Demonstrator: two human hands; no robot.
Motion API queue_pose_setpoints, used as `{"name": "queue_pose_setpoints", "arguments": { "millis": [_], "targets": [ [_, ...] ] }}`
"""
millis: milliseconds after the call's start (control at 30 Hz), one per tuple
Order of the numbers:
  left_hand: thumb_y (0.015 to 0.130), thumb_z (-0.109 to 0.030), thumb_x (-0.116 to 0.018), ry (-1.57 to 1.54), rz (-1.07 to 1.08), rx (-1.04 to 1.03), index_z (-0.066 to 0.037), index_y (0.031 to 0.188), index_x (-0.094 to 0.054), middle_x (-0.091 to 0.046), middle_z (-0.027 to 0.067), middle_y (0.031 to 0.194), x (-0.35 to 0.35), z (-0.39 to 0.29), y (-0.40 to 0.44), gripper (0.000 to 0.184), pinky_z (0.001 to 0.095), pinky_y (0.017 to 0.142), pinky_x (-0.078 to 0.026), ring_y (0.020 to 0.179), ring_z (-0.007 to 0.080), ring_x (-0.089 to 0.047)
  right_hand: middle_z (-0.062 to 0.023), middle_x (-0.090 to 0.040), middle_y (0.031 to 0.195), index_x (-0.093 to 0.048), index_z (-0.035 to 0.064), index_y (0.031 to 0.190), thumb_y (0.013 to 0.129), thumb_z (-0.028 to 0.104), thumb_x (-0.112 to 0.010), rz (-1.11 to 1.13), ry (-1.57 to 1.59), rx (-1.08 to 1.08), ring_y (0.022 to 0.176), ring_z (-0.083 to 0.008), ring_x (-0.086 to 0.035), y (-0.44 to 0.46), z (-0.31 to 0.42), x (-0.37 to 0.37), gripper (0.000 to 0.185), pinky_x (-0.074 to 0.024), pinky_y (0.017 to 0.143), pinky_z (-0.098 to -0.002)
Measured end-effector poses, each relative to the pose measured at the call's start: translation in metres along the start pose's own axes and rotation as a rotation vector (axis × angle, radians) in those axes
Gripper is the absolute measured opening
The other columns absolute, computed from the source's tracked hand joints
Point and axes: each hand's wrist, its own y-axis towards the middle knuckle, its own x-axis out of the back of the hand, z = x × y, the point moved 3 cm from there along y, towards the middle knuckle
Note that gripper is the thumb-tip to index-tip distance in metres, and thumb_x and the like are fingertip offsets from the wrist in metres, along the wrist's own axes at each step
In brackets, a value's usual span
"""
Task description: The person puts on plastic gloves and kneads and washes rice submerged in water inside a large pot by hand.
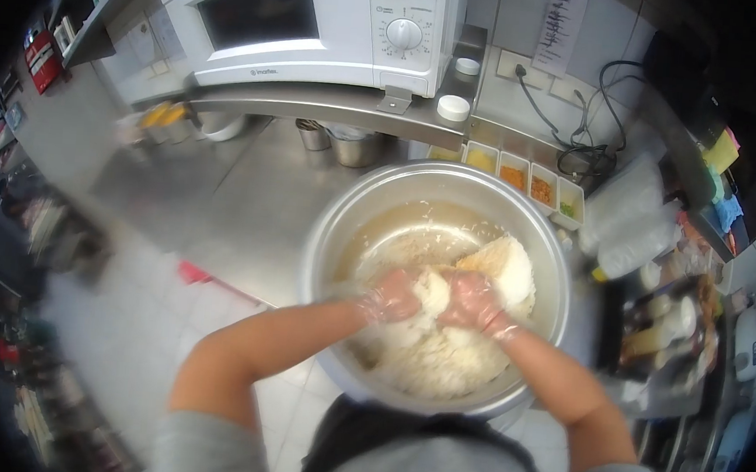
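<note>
Both hands are inside a large round metal pot, in clear thin gloves. My left hand [396, 296] has its fingers curled round a pale, rice-like clump [432, 292]. From the other side my right hand [472, 300] closes on the same clump. Below them lies a loose white and yellowish grainy mass [444, 363]. A bigger white mound [512, 267] with a browned side leans at the pot's right wall. The pot's rim [319, 232] surrounds everything, and some bare metal bottom shows at the back.
A white microwave [340, 32] stands on a shelf behind the pot. Small containers of coloured ingredients [526, 183] line the pot's back right. Metal cups [313, 135] sit behind left, and plastic bags [629, 223] lie at the right.
</note>
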Motion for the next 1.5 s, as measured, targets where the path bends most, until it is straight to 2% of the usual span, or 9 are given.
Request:
{"name": "queue_pose_setpoints", "arguments": {
  "millis": [333,433,533,633,867,1033,1133,1333,1500],
  "targets": [
    [0.081,-0.014,-0.066,-0.807,-0.114,-0.557,-0.011,0.142,-0.026,-0.051,0.0118,0.125,-0.018,-0.012,0.018,0.073,0.0311,0.093,-0.042,0.109,0.0164,-0.05,-0.0179,-0.066,0.091,-0.062,0.0041,0.106,0.073,0.028,-0.066,-0.069,0.986,-0.163,0.082,-0.0303,-0.065,0.02,-0.039,-0.026,0.042,-0.05,0.071,-0.0374],
    [0.081,-0.019,-0.07,-0.654,-0.127,-0.224,-0.006,0.136,-0.037,-0.055,0.0112,0.121,-0.007,-0.03,0.006,0.066,0.0296,0.093,-0.042,0.108,0.0158,-0.052,-0.0194,-0.065,0.094,-0.062,0.0038,0.106,0.074,0.029,-0.065,0.151,0.709,-0.22,0.087,-0.0311,-0.064,0.005,-0.014,-0.003,0.041,-0.049,0.075,-0.0374],
    [0.083,-0.025,-0.069,-0.633,-0.196,-0.233,-0.001,0.124,-0.051,-0.06,0.0128,0.11,0.009,-0.047,-0.005,0.051,0.0299,0.09,-0.044,0.102,0.0159,-0.055,-0.0118,-0.065,0.099,-0.058,0.001,0.112,0.079,0.03,-0.066,0.051,0.568,-0.175,0.086,-0.0215,-0.063,0.003,-0.006,-0.009,0.045,-0.0483,0.081,-0.0331],
    [0.087,-0.039,-0.061,-0.64,-0.268,-0.046,0.003,0.11,-0.06,-0.064,0.0142,0.099,0.02,-0.055,-0.014,0.048,0.0316,0.086,-0.045,0.095,0.0173,-0.058,-0.0182,-0.066,0.09,-0.061,0.003,0.106,0.076,0.037,-0.063,-0.108,0.566,-0.045,0.084,-0.03,-0.064,-0.001,-0.001,-0.021,0.045,-0.0479,0.077,-0.037],
    [0.084,-0.067,-0.044,-0.59,-0.45,0.232,0.006,0.108,-0.06,-0.064,0.0175,0.093,0.028,-0.024,-0.003,0.078,0.0373,0.08,-0.042,0.084,0.0246,-0.057,-0.013,-0.062,0.102,-0.051,0.0084,0.119,0.081,0.022,-0.067,0.034,1.362,-0.416,0.087,-0.0176,-0.061,-0.015,0.013,0.007,0.042,-0.049,0.072,-0.0298],
    [0.088,-0.062,-0.04,-0.329,-0.437,0.215,0.001,0.112,-0.056,-0.063,0.0161,0.095,0.012,-0.01,0.015,0.07,0.0365,0.081,-0.042,0.084,0.0247,-0.056,-0.0101,-0.058,0.108,-0.042,0.0104,0.126,0.083,0.02,-0.068,-0.067,1.772,-0.362,0.095,-0.0176,-0.057,-0.021,0.048,0.028,0.051,-0.0489,0.074,-0.0291],
    [0.091,-0.053,-0.039,-0.216,-0.357,0.171,-0.007,0.124,-0.047,-0.062,0.0159,0.1,0.01,-0.025,0.004,0.057,0.0368,0.083,-0.043,0.089,0.0262,-0.057,-0.007,-0.058,0.104,-0.046,0.0096,0.123,0.084,0.016,-0.065,-0.266,1.341,-0.26,0.097,-0.014,-0.055,-0.013,0.037,0.002,0.043,-0.0475,0.075,-0.0271],
    [0.093,-0.031,-0.045,-0.554,-0.088,-0.064,-0.01,0.134,-0.032,-0.043,0.0225,0.123,-0.001,-0.05,-0.019,0.048,0.0413,0.096,-0.037,0.113,0.036,-0.047,-0.0061,-0.059,0.105,-0.055,0.0054,0.117,0.087,0.021,-0.061,-0.348,1.634,-0.568,0.096,-0.0132,-0.055,-0.009,0.006,0.01,0.035,-0.0451,0.081,-0.0283],
    [0.091,-0.025,-0.051,0.031,-0.41,-0.554,-0.006,0.135,-0.031,-0.027,0.0259,0.135,-0.023,-0.079,-0.032,0.052,0.0448,0.098,-0.035,0.118,0.0394,-0.042,-0.0063,-0.06,0.102,-0.057,0.0011,0.113,0.091,0.037,-0.05,-0.423,1.543,-0.544,0.093,-0.0147,-0.057,-0.008,-0.013,-0.007,0.042,-0.0447,0.083,-0.0297]
  ]
}}
